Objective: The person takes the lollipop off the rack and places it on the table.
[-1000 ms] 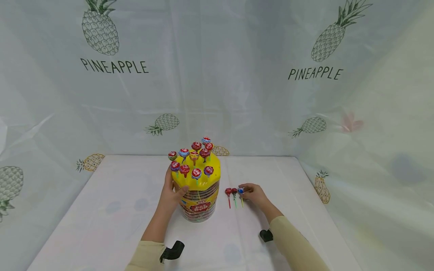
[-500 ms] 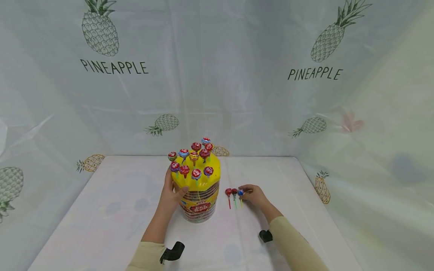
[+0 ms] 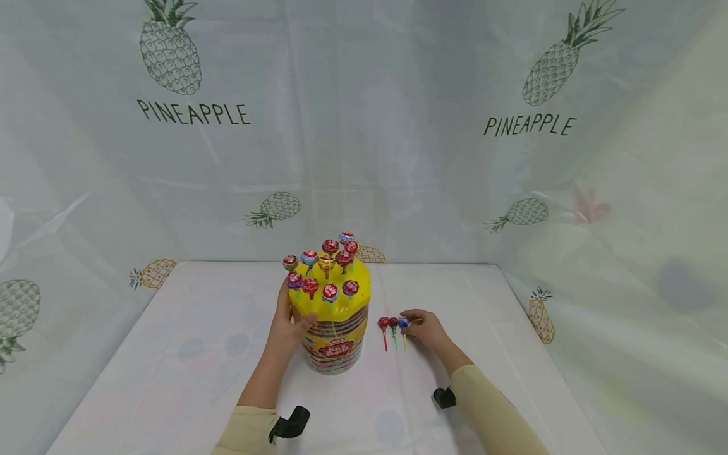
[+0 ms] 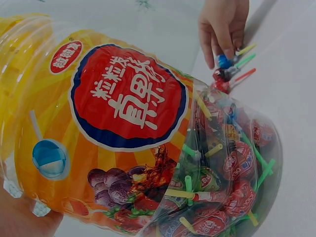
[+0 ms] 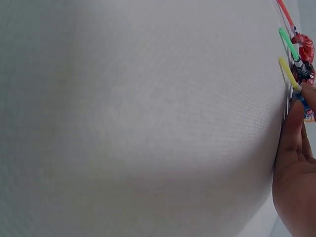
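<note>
A clear plastic candy jar (image 3: 335,349) with a yellow lid (image 3: 357,303) stands upright on the table. Several wrapped lollipops (image 3: 330,292) stick up out of the lid. My left hand (image 3: 285,328) grips the jar's left side near the lid, thumb across the front. To the jar's right, my right hand (image 3: 426,330) pinches the blue-wrapped head of a yellow-stick lollipop (image 4: 223,61) lying on the table. Beside it lie a green-stick lollipop (image 5: 292,48) and a red-stick lollipop (image 3: 383,328), all three in a row with sticks toward me.
The white-covered table (image 3: 188,379) extends to both sides of the jar. Behind it hangs a pale curtain (image 3: 364,139) printed with pineapples. More lollipops (image 4: 239,163) show through the jar's clear lower wall. Black wrist-camera mounts (image 3: 290,422) stick out from both sleeves.
The blue lollipop has shifted very slightly left, closer to the other two, with my right hand at its head. The left hand and the jar stay as they were.
</note>
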Action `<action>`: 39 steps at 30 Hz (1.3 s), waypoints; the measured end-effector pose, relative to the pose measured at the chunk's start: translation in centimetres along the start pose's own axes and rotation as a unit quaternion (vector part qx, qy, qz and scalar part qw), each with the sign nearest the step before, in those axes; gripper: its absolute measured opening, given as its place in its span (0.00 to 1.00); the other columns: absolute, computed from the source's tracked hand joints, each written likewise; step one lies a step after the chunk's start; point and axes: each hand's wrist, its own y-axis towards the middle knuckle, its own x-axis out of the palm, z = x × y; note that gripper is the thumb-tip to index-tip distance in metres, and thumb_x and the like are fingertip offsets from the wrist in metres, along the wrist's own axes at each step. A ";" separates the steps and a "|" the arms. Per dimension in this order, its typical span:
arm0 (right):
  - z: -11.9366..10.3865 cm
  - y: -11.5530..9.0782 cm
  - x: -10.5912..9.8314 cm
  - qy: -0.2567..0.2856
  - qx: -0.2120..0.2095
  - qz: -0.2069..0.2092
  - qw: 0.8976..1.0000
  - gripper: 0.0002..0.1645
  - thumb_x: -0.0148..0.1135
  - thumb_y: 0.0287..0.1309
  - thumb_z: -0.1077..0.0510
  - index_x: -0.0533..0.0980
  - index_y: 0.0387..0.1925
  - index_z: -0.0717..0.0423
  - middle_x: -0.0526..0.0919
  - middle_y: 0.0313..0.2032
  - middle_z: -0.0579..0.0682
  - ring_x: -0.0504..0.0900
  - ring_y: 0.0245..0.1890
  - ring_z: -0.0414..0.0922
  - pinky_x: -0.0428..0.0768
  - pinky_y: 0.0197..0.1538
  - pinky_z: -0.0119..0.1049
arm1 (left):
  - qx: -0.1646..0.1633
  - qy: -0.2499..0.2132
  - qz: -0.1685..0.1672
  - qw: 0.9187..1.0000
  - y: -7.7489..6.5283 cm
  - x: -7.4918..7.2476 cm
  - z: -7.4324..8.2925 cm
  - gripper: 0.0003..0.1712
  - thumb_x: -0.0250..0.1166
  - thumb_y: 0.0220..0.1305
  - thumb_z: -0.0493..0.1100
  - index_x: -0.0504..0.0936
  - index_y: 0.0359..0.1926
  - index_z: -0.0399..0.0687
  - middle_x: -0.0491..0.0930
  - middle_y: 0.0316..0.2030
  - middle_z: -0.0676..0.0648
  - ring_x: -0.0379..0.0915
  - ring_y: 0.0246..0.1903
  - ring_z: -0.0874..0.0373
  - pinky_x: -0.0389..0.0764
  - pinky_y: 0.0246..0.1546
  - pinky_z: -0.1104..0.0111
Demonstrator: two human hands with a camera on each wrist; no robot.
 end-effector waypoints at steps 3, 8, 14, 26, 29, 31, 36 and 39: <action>0.1 0.0 0.1 0.003 0.003 0.003 1.000 0.21 0.71 0.51 0.67 0.82 0.49 0.58 0.80 0.42 0.51 0.77 0.36 0.45 0.79 0.38 0.36 | -0.001 -0.001 0.000 1.000 0.0 0.0 0.0 0.54 0.64 0.62 0.60 0.38 0.77 0.64 0.45 0.76 0.46 0.34 0.73 0.39 0.43 0.66 0.36; 0.1 0.0 0.2 0.022 0.000 0.005 1.000 0.21 0.70 0.52 0.68 0.81 0.50 0.59 0.81 0.43 0.52 0.77 0.33 0.44 0.80 0.34 0.34 | 0.007 -0.003 -0.001 1.000 0.0 0.0 -0.1 0.54 0.64 0.62 0.62 0.39 0.77 0.64 0.46 0.75 0.47 0.34 0.74 0.40 0.42 0.67 0.36; -0.1 0.0 0.3 0.035 -0.002 0.005 0.999 0.20 0.69 0.53 0.69 0.81 0.50 0.60 0.80 0.44 0.53 0.78 0.32 0.43 0.80 0.33 0.34 | 0.014 -0.004 0.001 1.000 0.0 0.0 -0.3 0.53 0.64 0.62 0.62 0.40 0.77 0.63 0.47 0.75 0.48 0.34 0.74 0.40 0.43 0.66 0.36; -0.2 0.0 0.3 0.033 -0.005 0.013 0.999 0.19 0.66 0.54 0.72 0.81 0.49 0.61 0.81 0.46 0.55 0.79 0.36 0.44 0.81 0.35 0.34 | 0.013 -0.007 0.000 1.000 0.0 0.1 -0.3 0.54 0.64 0.62 0.62 0.39 0.77 0.63 0.46 0.75 0.47 0.35 0.73 0.39 0.44 0.66 0.36; -0.2 0.0 0.4 0.038 0.002 0.012 0.999 0.20 0.66 0.54 0.72 0.81 0.50 0.61 0.81 0.44 0.54 0.79 0.35 0.44 0.81 0.34 0.35 | 0.010 -0.007 -0.001 1.000 -0.1 0.1 -0.3 0.54 0.64 0.62 0.62 0.39 0.77 0.63 0.46 0.75 0.46 0.35 0.73 0.38 0.45 0.66 0.36; -0.3 -0.1 0.5 0.036 0.005 0.012 0.999 0.20 0.65 0.54 0.72 0.80 0.50 0.61 0.81 0.42 0.54 0.79 0.34 0.44 0.81 0.33 0.35 | 0.009 -0.005 0.000 1.000 -0.1 0.1 -0.3 0.53 0.63 0.62 0.62 0.39 0.77 0.64 0.46 0.75 0.47 0.35 0.73 0.39 0.45 0.66 0.36; -0.3 -0.1 0.5 0.030 0.011 0.011 0.999 0.20 0.67 0.54 0.71 0.81 0.50 0.60 0.82 0.42 0.53 0.79 0.35 0.44 0.81 0.34 0.35 | 0.012 0.000 0.002 1.000 0.0 0.1 -0.3 0.54 0.63 0.62 0.63 0.38 0.77 0.63 0.46 0.75 0.47 0.35 0.73 0.40 0.44 0.66 0.35; -0.2 -0.1 0.5 0.031 0.010 0.010 0.999 0.20 0.67 0.54 0.71 0.81 0.50 0.60 0.82 0.43 0.53 0.79 0.35 0.44 0.81 0.35 0.35 | 0.013 0.003 0.001 1.000 0.0 0.1 -0.3 0.55 0.63 0.62 0.63 0.38 0.77 0.63 0.45 0.75 0.46 0.34 0.73 0.39 0.44 0.66 0.35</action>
